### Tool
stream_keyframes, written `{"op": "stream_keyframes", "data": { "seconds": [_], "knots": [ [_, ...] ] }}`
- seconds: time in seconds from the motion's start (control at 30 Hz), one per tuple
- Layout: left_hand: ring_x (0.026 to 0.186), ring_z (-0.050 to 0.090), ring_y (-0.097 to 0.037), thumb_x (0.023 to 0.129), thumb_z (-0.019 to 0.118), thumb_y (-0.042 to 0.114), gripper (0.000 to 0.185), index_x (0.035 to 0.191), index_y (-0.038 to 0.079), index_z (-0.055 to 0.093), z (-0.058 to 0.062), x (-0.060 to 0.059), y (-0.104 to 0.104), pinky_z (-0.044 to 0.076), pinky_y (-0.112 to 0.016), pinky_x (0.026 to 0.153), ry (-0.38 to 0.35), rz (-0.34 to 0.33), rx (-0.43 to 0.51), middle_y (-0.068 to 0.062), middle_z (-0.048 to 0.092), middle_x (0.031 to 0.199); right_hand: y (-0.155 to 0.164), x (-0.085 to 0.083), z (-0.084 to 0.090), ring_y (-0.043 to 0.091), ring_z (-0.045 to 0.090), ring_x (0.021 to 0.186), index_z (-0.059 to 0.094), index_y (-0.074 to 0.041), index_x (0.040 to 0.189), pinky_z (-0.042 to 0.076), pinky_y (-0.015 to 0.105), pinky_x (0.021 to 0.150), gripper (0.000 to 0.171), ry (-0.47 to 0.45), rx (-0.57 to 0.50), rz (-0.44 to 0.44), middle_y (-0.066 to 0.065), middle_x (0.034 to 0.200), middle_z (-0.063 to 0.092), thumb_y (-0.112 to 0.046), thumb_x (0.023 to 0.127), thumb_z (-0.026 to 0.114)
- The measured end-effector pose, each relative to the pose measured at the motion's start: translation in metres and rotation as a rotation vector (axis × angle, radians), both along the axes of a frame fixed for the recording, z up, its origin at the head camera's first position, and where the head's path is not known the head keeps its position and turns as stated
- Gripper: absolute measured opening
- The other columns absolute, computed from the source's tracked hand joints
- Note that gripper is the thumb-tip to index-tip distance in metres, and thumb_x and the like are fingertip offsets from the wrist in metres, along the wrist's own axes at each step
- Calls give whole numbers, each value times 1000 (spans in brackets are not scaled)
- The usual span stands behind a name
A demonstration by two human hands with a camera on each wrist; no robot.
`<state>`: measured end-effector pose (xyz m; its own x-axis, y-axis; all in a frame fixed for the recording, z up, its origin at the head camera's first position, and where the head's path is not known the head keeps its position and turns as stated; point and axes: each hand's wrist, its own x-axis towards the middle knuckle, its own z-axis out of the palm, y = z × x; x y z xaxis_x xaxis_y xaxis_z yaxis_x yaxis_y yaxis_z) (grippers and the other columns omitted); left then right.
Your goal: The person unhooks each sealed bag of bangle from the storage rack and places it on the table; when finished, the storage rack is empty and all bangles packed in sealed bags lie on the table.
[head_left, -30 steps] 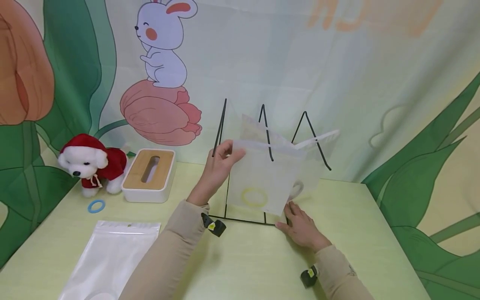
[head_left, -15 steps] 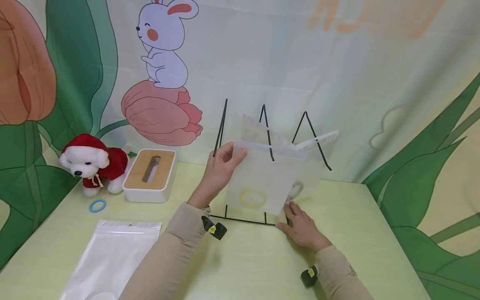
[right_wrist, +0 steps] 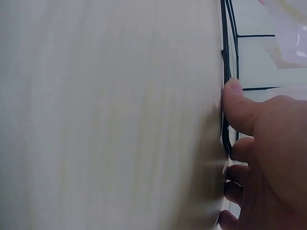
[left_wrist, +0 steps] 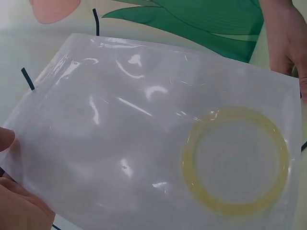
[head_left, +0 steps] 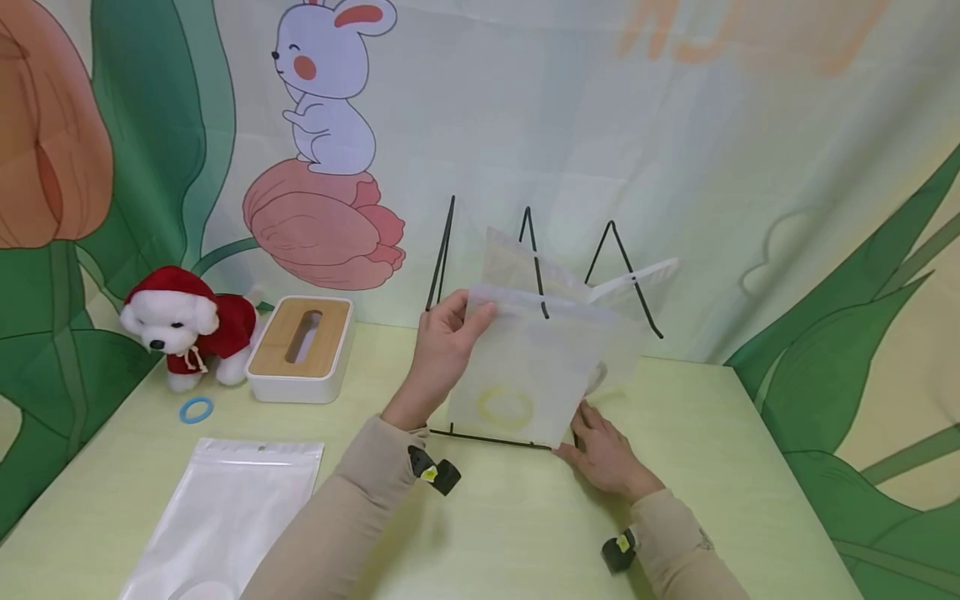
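A pale green worktop (head_left: 487, 533) stands against a cartoon backdrop (head_left: 675, 125) of rabbit (head_left: 326, 83), tulips and leaves.

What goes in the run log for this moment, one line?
left hand: pinches frosted pouch top corner | pouch: yellow ring inside, at wire rack | right hand: fingers on rack base

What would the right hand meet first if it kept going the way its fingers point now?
Nothing further: the right hand is already against the black wire rack, thumb pressed on its base wire. Straight on, it would probably push that base, then the frosted pouch standing in it; depth is unclear.
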<state>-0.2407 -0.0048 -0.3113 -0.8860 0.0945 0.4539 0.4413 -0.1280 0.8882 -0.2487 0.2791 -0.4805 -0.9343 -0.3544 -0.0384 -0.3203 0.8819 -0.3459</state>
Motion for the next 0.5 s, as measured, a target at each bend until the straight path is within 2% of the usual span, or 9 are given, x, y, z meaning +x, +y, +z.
{"op": "stream_keyframes", "data": {
  "seconds": [0.17, 0.33, 0.5],
  "knots": [
    [87, 62, -36, 94, 58, 9, 20, 107, -5, 62, 1, 3, 1, 51, -51, 78, 1, 15, 14, -23, 67, 96, 1, -1, 1, 47, 14, 136, 22, 6, 145, 22, 66, 101, 71, 7, 9, 9, 29, 151, 10, -42, 98, 45],
    [88, 63, -38, 93, 58, 8, 20, 107, -6, 61, 1, 6, 3, 51, -52, 78, -3, 14, 31, -24, 67, 96, 0, -1, 1, 46, 15, 136, 21, 3, 146, 23, 67, 100, 73, 17, 2, 9, 29, 151, 12, -44, 97, 46],
    [89, 64, -40, 94, 57, 7, 19, 106, -7, 60, 0, 9, 4, 51, -53, 79, -4, 3, 47, -25, 67, 97, 1, 0, -1, 48, 20, 134, 28, 1, 146, 25, 68, 98, 68, 33, 1, 14, 27, 150, 17, -41, 97, 48]
  ]
}}
